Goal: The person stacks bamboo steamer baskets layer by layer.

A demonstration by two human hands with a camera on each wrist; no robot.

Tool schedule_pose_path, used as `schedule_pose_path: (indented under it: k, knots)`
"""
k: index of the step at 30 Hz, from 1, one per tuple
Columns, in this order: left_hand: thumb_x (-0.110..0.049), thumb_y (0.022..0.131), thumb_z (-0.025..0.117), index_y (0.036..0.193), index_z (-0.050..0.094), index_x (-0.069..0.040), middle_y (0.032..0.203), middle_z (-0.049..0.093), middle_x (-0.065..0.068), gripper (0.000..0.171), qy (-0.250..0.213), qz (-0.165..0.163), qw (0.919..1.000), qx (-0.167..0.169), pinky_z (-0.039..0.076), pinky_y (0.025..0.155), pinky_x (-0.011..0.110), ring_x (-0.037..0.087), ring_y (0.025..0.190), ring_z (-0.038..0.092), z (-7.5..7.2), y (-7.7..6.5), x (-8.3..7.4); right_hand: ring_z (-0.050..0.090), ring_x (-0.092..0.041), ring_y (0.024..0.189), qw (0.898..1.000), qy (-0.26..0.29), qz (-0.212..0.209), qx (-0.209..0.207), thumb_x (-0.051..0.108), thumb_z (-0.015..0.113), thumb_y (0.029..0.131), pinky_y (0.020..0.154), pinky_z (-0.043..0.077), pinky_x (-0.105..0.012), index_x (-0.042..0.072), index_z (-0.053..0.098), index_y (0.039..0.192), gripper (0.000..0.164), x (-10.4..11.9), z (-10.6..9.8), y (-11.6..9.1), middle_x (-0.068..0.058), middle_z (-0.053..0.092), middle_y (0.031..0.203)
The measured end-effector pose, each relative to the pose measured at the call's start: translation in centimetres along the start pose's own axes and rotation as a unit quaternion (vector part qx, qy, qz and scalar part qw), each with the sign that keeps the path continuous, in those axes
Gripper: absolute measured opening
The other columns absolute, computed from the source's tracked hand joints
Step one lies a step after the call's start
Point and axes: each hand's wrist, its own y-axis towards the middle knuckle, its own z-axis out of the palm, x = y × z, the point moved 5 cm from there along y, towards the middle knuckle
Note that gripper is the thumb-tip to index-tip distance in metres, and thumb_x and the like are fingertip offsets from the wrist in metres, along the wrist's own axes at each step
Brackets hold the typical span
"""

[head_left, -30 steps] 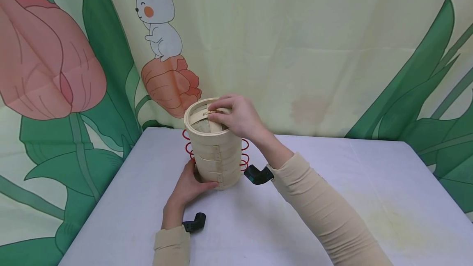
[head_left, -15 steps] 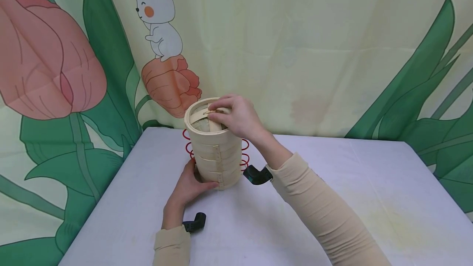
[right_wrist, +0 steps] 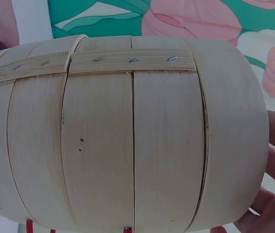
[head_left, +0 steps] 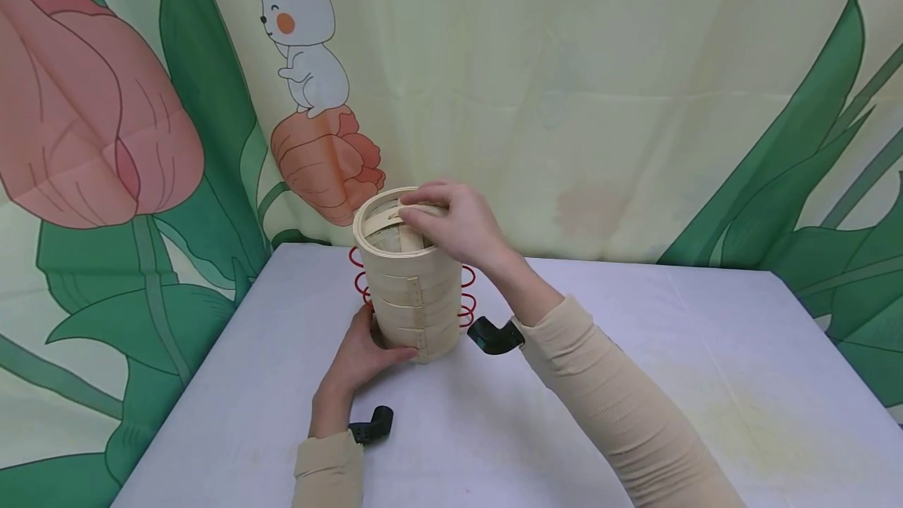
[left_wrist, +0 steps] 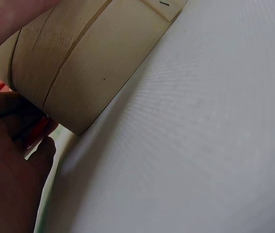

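A bamboo steamer [head_left: 391, 281], several tiers tall, stands upright on the white-covered table. Its woven lid [head_left: 382, 240] sits on top, with flat crossed strips. My left hand [head_left: 358, 355] grips the bottom tier, thumb along the front and fingers round the left side, partly hidden behind it. In the left wrist view those fingers lie beside a red piece at the steamer's wall. My right hand [head_left: 462, 222] pinches the strip at the lid's centre, thumb and fingertips together. Red rings [head_left: 474, 277] stick out at both sides. The right wrist view shows stapled joints on the steamer's wall [right_wrist: 166, 136].
A white cloth [head_left: 600, 382] covers the table. Behind it hangs a curtain [head_left: 564, 100] printed with a rabbit, a carrot, tulips and leaves. Black wrist cameras [head_left: 496, 335] sit at both cuffs, the right one close beside the steamer.
Almost nothing has moved. The right hand's thumb and fingertips have shifted very slightly at the lid's centre; the left hand and the steamer stay in place.
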Motion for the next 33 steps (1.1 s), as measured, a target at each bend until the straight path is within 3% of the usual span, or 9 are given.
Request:
schedule_pose_path:
  k: [11, 14, 18, 21, 25, 29, 33]
  knots:
    - [-0.047, 0.053, 0.089, 0.139, 0.031, -0.012, 0.124, 0.048, 0.006, 0.109, -0.003, -0.002, 0.9999, -0.011, 0.038, 0.092, 0.042, 0.021, 0.105, 0.050, -0.7, 0.0, 0.2, 0.052, -0.006, 0.104, 0.999, 0.040, -0.005, -0.030, 0.026, 0.069, 0.085, 0.093, 0.039, -0.033, 0.013, 0.073, 0.102, 0.022, 0.1, -1.2, -0.7, 0.007, 0.062, 0.106]
    - [-0.048, 0.055, 0.088, 0.143, 0.025, -0.011, 0.134, 0.042, 0.008, 0.115, -0.007, -0.004, 0.9998, -0.015, 0.034, 0.097, 0.044, 0.023, 0.115, 0.044, -1.3, -0.2, 0.3, 0.051, -0.005, 0.106, 0.998, 0.044, -0.002, -0.036, 0.029, 0.069, 0.085, 0.094, 0.038, -0.032, 0.015, 0.073, 0.103, 0.023, -0.1, -1.6, -1.0, 0.009, 0.062, 0.107]
    - [-0.048, 0.057, 0.086, 0.147, 0.019, -0.012, 0.146, 0.029, 0.008, 0.118, -0.009, -0.013, 0.9996, -0.023, 0.023, 0.105, 0.049, 0.026, 0.133, 0.026, -2.0, -0.3, 0.1, 0.050, -0.003, 0.107, 0.997, 0.049, 0.000, -0.052, 0.031, 0.067, 0.086, 0.094, 0.037, -0.032, 0.017, 0.072, 0.106, 0.025, -0.6, -2.5, -1.7, 0.013, 0.061, 0.109]
    - [-0.048, 0.059, 0.085, 0.148, 0.016, -0.015, 0.150, 0.023, 0.005, 0.118, -0.003, -0.014, 0.9996, -0.024, 0.019, 0.107, 0.050, 0.026, 0.137, 0.016, -2.5, -0.3, -0.1, 0.049, -0.002, 0.109, 0.997, 0.044, -0.006, -0.071, 0.031, 0.066, 0.087, 0.095, 0.036, -0.032, 0.017, 0.071, 0.108, 0.026, -1.1, -3.4, -2.4, 0.013, 0.060, 0.111]
    - [-0.050, 0.061, 0.083, 0.150, 0.011, -0.018, 0.152, 0.017, 0.003, 0.119, 0.014, -0.016, 0.9995, -0.024, 0.018, 0.107, 0.051, 0.025, 0.138, 0.013, -3.2, 0.0, -0.7, 0.047, -0.003, 0.112, 0.995, 0.019, -0.019, -0.097, 0.028, 0.064, 0.089, 0.096, 0.035, -0.032, 0.018, 0.069, 0.111, 0.025, -1.8, -4.7, -3.7, 0.011, 0.059, 0.114]
    - [-0.057, 0.064, 0.078, 0.150, 0.007, -0.022, 0.153, 0.012, 0.003, 0.116, 0.046, -0.039, 0.9977, -0.030, 0.018, 0.106, 0.055, 0.027, 0.139, 0.012, -4.1, -0.2, -0.8, 0.047, -0.005, 0.114, 0.992, -0.007, -0.039, -0.120, 0.023, 0.061, 0.091, 0.097, 0.035, -0.034, 0.016, 0.068, 0.114, 0.025, -2.8, -5.9, -5.5, 0.009, 0.058, 0.116]
    - [-0.059, 0.072, 0.071, 0.150, 0.005, -0.021, 0.154, 0.009, 0.007, 0.109, 0.079, -0.033, 0.9958, -0.033, 0.019, 0.105, 0.057, 0.031, 0.138, 0.013, -4.9, -0.6, -1.1, 0.048, -0.013, 0.113, 0.986, -0.041, -0.078, -0.144, 0.017, 0.061, 0.091, 0.093, 0.037, -0.039, 0.013, 0.067, 0.115, 0.025, -3.7, -6.9, -7.6, 0.005, 0.058, 0.116]
